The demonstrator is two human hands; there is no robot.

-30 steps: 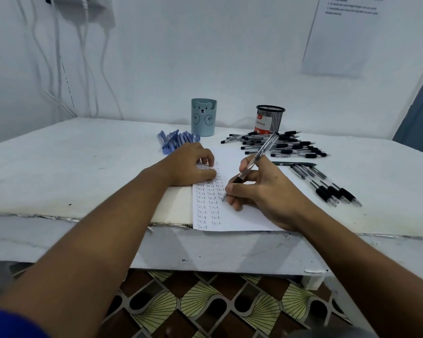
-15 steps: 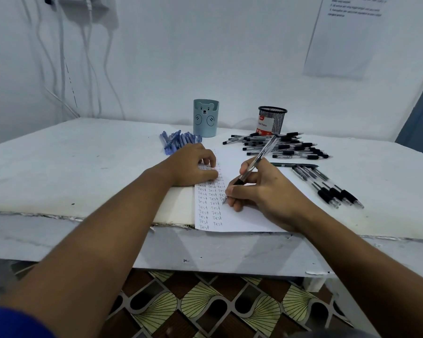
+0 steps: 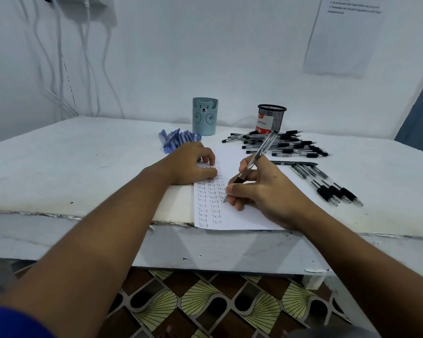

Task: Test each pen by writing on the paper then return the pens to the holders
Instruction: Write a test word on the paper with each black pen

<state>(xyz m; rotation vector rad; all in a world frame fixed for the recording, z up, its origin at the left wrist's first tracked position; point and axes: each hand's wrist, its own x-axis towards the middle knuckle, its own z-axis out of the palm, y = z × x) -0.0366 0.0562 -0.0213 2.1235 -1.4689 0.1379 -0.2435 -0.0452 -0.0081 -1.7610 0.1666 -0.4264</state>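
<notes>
A: Item one, the table (image 3: 59,167)?
B: It carries everything; the paper (image 3: 242,215) lies at its 6 o'clock edge, nearest me, so I can write without stretching.

A: My hands?
B: My left hand (image 3: 191,164) rests on the paper's 11 o'clock corner, fingers loosely bent, pinning the sheet, I judge, so it cannot slide. My right hand (image 3: 261,191) pinches one pen (image 3: 254,159), fingers curled round the grip, tip on the paper beside the third column of "Test".

A: Holders?
B: Blue cup (image 3: 205,116) at 12 o'clock, mesh cup (image 3: 271,118) toward 1; I cannot see inside either.

A: Loose pens?
B: Black heap (image 3: 286,145) just before the mesh cup; blue pens (image 3: 176,140) beside the blue cup; black row (image 3: 327,184) at 3 o'clock, apart, probably sorted. Which are tested, I cannot tell.
</notes>
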